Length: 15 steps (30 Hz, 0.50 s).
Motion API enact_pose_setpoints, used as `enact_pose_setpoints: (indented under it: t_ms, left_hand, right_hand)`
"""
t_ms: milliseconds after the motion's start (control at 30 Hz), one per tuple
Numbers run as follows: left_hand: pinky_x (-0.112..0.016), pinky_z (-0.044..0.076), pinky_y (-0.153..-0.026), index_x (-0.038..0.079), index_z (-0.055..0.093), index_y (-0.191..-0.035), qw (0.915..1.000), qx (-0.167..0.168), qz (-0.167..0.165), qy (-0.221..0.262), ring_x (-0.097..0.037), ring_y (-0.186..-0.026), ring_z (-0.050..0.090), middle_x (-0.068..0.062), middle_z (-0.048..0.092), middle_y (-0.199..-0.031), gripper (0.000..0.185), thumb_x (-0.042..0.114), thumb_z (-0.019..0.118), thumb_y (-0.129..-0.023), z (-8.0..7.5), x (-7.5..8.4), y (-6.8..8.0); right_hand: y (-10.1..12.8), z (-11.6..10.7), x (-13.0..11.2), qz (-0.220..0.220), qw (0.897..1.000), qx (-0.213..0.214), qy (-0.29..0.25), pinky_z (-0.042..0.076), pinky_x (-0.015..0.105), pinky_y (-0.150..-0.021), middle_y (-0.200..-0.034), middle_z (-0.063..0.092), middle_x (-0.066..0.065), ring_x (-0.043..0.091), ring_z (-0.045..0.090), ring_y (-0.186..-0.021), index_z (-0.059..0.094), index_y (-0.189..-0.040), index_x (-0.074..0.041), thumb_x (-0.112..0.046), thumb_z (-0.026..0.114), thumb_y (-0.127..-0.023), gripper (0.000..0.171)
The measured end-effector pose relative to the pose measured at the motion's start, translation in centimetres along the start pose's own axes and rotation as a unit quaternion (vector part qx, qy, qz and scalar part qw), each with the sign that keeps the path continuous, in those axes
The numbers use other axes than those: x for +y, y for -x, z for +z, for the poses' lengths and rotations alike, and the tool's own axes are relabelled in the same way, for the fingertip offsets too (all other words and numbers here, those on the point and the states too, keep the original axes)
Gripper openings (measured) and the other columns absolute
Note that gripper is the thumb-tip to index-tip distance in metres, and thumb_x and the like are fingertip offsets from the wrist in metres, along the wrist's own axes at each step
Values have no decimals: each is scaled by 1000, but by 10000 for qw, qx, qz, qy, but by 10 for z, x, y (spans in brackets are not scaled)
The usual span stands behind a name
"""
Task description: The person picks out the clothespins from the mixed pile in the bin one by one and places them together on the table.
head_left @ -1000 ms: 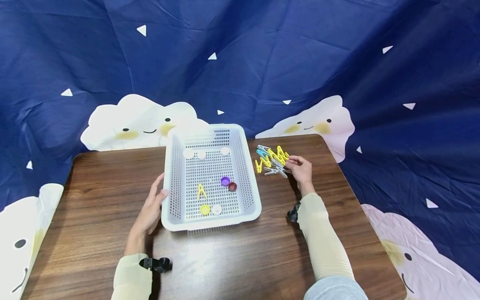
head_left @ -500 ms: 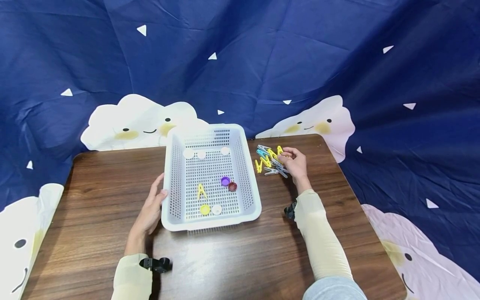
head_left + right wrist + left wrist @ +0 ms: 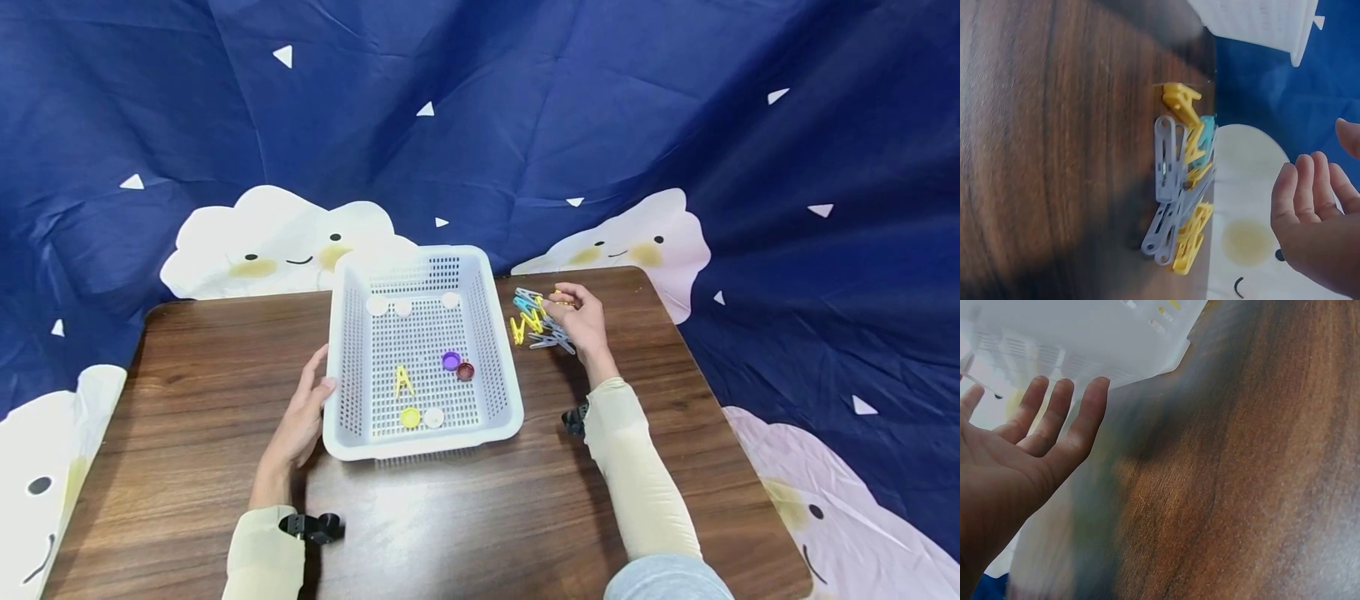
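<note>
A person sits at a dark wooden table (image 3: 187, 392), both forearms in pale sleeves. A white perforated plastic basket (image 3: 347, 367) stands at the table's centre. The left hand (image 3: 303, 417) rests at the basket's 9 o'clock side, fingers straight and relaxed against the outer wall, thumb near the rim, gripping nothing. From the left wrist view the same fingers (image 3: 1054, 415) reach up to the basket's underside edge. At the basket's 3 o'clock side, toward the far edge of the table, lies a pile of clothes pegs (image 3: 536, 321) in yellow, grey and teal, tangled together and touching one another. The right hand (image 3: 576, 321) is over the pile's 3 o'clock end, fingers curled toward the pegs; whether it pinches a peg cannot be told from the head view. In the right wrist view the pile (image 3: 1182, 187) lies on the wood, and the fingers (image 3: 1304, 194) show loosely bent and apart from it. Inside the basket lie a yellow peg (image 3: 403, 381), a purple cap (image 3: 451, 360), a dark red cap (image 3: 466, 372), a yellow cap (image 3: 410, 417) and 4 white caps (image 3: 377, 306).
</note>
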<state>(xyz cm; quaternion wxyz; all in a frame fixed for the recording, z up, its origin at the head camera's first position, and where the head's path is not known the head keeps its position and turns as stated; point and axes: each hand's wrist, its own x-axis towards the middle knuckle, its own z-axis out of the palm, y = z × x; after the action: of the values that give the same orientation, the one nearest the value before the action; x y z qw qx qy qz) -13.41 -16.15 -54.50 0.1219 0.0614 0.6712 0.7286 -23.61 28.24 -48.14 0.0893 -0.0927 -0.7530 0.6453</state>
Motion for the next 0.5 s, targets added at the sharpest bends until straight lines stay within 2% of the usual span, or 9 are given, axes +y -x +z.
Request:
enact_pose_setpoints:
  t_ms: [233,433,500]
  left_hand:
    - [-33,48,-92,34,7,-163,10000,15,-29,0,-37,-133,39,-20,24,-159,60,39,36,-110,1,1,-1]
    - [-34,49,-91,34,7,-163,10000,34,-5,-10,-37,-132,41,-20,26,-158,60,40,35,-110,1,2,0]
    - [-34,49,-91,35,7,-163,10000,25,1,-1,-37,-132,41,-20,25,-159,60,40,35,-110,1,1,0]
  right_hand:
    - [6,7,-11,-154,9997,-206,7,51,17,-71,-113,63,28,4,63,-79,59,-128,8,0,74,-88,43]
    - [12,19,-23,-384,9985,-386,61,49,18,-75,-109,65,18,7,61,-84,61,-125,7,0,74,-88,39]
    - [15,23,-25,-431,9981,-436,32,48,18,-77,-109,65,19,8,60,-85,62,-124,6,0,75,-87,40]
